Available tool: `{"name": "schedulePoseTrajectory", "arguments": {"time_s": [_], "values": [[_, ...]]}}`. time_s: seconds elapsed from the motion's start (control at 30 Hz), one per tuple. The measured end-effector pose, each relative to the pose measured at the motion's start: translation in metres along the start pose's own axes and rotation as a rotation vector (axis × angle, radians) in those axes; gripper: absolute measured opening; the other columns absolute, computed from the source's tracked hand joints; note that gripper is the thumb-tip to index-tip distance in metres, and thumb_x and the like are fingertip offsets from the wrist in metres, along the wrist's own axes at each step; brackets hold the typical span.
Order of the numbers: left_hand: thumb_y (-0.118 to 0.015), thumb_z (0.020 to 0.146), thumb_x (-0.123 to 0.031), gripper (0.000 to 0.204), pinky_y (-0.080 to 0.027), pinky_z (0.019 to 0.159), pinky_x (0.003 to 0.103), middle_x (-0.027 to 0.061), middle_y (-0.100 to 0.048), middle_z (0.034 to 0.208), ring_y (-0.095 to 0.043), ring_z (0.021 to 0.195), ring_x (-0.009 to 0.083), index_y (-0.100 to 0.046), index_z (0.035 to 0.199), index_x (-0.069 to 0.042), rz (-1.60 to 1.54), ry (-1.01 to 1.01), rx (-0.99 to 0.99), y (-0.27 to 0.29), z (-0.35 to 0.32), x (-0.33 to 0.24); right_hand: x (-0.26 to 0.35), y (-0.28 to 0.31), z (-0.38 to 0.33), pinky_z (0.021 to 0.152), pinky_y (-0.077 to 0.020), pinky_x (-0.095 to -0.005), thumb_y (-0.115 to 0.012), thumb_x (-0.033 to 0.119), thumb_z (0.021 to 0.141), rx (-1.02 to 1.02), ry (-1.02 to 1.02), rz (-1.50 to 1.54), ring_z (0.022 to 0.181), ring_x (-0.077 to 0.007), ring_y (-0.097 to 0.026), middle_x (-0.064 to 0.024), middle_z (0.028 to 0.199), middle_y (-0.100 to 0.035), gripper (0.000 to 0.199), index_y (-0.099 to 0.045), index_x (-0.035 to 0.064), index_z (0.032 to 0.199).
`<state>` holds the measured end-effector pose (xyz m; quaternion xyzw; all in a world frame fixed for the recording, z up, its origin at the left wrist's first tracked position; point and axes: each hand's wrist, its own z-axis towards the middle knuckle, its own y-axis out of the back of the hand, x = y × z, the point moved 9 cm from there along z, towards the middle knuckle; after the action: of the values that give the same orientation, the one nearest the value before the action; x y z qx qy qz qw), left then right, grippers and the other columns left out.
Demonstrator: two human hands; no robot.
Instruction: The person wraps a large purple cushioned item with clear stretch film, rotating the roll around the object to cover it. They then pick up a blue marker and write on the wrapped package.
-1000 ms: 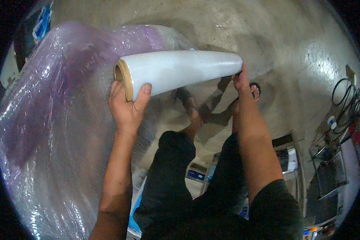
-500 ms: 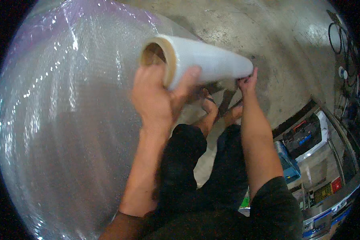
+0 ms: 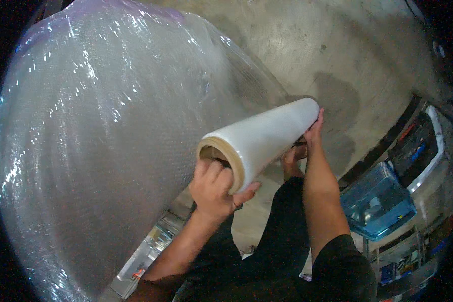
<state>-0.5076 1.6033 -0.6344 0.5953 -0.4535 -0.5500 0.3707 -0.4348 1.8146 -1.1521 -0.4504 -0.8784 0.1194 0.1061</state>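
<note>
A large roll of clear stretch film [image 3: 267, 132] on a cardboard core is held between my two hands, slanting from near left to far right. My left hand [image 3: 214, 187] grips its near end, fingers hooked inside the core and the thumb along the outside. At the far end, my right hand [image 3: 314, 130] supports the roll from its right side; part of those fingers is hidden. A sheet of film stretches from the roll to a big bulky load [image 3: 110, 116] at the left, which is covered in shiny film and bubble wrap.
Concrete floor [image 3: 287, 40] lies beyond the roll. On the right stand a blue plastic basket [image 3: 380, 209] and a dark case [image 3: 412, 143] in a metal-edged rack or cart. Below the load, a metal-framed item [image 3: 141, 256] shows beside my left forearm.
The near end of the roll has swung toward me and slightly right with my left hand. My view has shifted, and more of the wrapped load and blue basket show.
</note>
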Motion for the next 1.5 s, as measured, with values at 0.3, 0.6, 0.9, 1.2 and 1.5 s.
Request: {"name": "schedulePoseTrajectory", "arguments": {"time_s": [0.3,0.6,0.9,1.2,1.5], "values": [[-0.087,0.070,-0.043,0.042,-0.050,0.063,0.043,0.0097,-0.059,0.083,-0.056,0.078,0.0328,-0.063,0.077,-0.009,0.051,-0.109,0.154,-0.044,-0.077,0.030,-0.128,0.041,0.007,0.109,-0.0427,-0.0484,-0.048,0.067,0.096,-0.041,0.101,0.058,0.127,-0.0345,-0.056,-0.0097,0.135,-0.064,0.071,-0.061,0.0078,0.133],[-0.084,0.075,-0.047,0.043,-0.050,0.058,0.038,0.0069,-0.056,0.078,-0.056,0.072,0.0295,-0.059,0.073,-0.012,0.149,-0.293,0.309,-0.013,-0.097,0.034,-0.040,0.070,-0.103,0.126,-0.0103,-0.0431,-0.035,0.050,0.108,-0.743,0.863,-0.841,0.150,-0.0309,-0.030,-0.0182,0.160,-0.038,0.068,-0.045,-0.0037,0.149],[-0.086,0.073,-0.046,0.049,-0.048,0.061,0.045,0.0103,-0.055,0.078,-0.055,0.073,0.0343,-0.054,0.070,-0.009,0.075,-0.212,0.305,0.006,-0.137,0.066,-0.044,0.065,-0.131,0.126,-0.0085,-0.0389,-0.036,0.050,0.108,-0.599,0.902,-0.474,0.151,-0.0279,-0.028,-0.0151,0.164,-0.031,0.069,-0.036,-0.0009,0.154],[-0.087,0.072,-0.046,0.048,-0.045,0.068,0.049,0.0136,-0.059,0.085,-0.055,0.078,0.0389,-0.063,0.080,-0.005,-0.114,-0.291,0.163,0.010,-0.152,0.093,-0.152,0.104,-0.123,0.119,-0.0269,-0.0344,-0.033,0.065,0.104,-0.244,0.807,0.059,0.144,-0.0226,-0.037,-0.0080,0.158,-0.037,0.078,-0.027,0.0093,0.158],[-0.087,0.073,-0.046,0.048,-0.048,0.069,0.047,0.0129,-0.061,0.089,-0.058,0.081,0.0374,-0.067,0.085,-0.004,-0.052,-0.173,0.255,-0.002,-0.166,0.079,-0.116,0.131,-0.091,0.120,-0.0223,-0.0413,-0.021,0.061,0.106,-0.319,1.007,-0.506,0.145,-0.0283,-0.028,-0.0114,0.159,-0.031,0.075,-0.029,0.0049,0.156]]}}
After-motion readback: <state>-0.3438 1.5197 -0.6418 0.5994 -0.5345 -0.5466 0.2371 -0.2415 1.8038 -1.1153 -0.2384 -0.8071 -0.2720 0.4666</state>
